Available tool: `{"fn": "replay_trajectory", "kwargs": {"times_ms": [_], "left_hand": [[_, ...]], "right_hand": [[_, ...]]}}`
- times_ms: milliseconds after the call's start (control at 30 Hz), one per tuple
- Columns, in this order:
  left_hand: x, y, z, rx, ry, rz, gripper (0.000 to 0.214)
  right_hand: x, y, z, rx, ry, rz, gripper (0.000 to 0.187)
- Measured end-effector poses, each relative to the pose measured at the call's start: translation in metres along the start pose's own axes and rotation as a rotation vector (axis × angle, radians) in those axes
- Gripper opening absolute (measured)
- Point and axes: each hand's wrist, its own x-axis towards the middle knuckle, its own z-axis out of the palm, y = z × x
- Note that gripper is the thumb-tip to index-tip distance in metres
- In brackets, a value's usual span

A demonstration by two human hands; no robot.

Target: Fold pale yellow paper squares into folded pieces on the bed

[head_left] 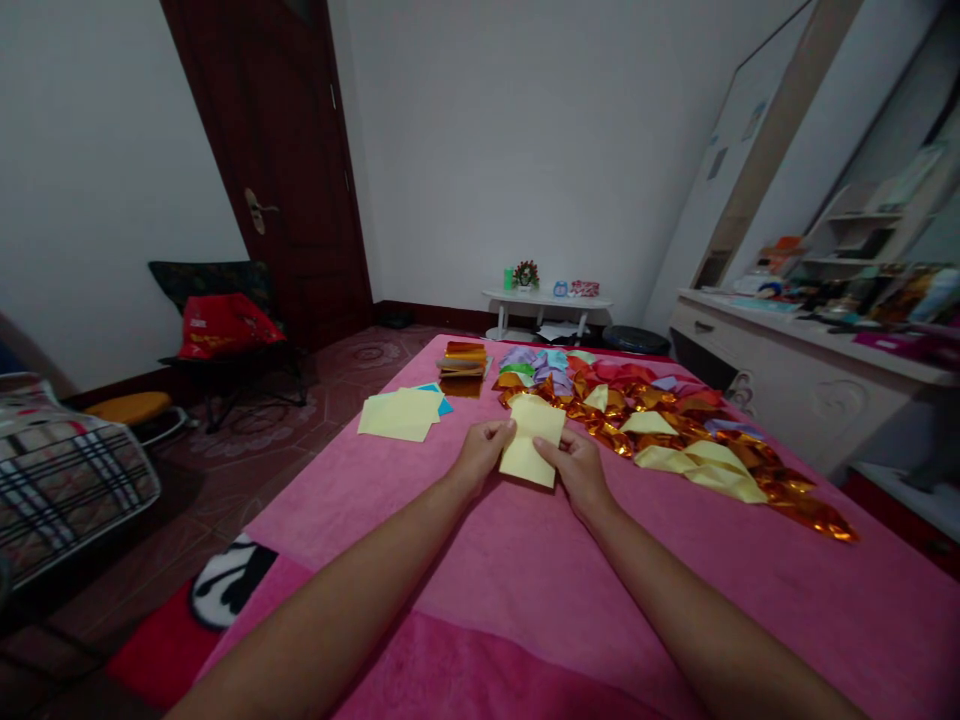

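Note:
A pale yellow sheet of paper (532,440) is held up in front of me, above the pink cloth (465,560). My left hand (484,455) pinches its left edge, while my right hand (577,465) grips the right edge with the thumb lying on the paper's face. To the left lie loose yellow sheets (401,412) with a blue sheet (445,406) peeking out from under them. Farther back sits a stack of shiny gold and brown paper (461,368). On the right spread many folded paper pieces (652,425) in yellow, metallic orange, red and purple.
Against the far wall stands a small white table (547,297) with a plant and small items. A folding chair (214,275) bears a red bag (229,325) at left. Along the right runs a cluttered white dresser (810,340). A brown door (277,150) is behind.

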Motion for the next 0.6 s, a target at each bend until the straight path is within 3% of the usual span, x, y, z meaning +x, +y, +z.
{"fn": "replay_trajectory", "kwargs": {"times_ms": [600], "left_hand": [[0.0028, -0.0051, -0.0066, -0.067, -0.112, -0.017, 0.038]], "right_hand": [[0.0047, 0.0001, -0.0086, 0.100, 0.059, -0.008, 0.030]]}}
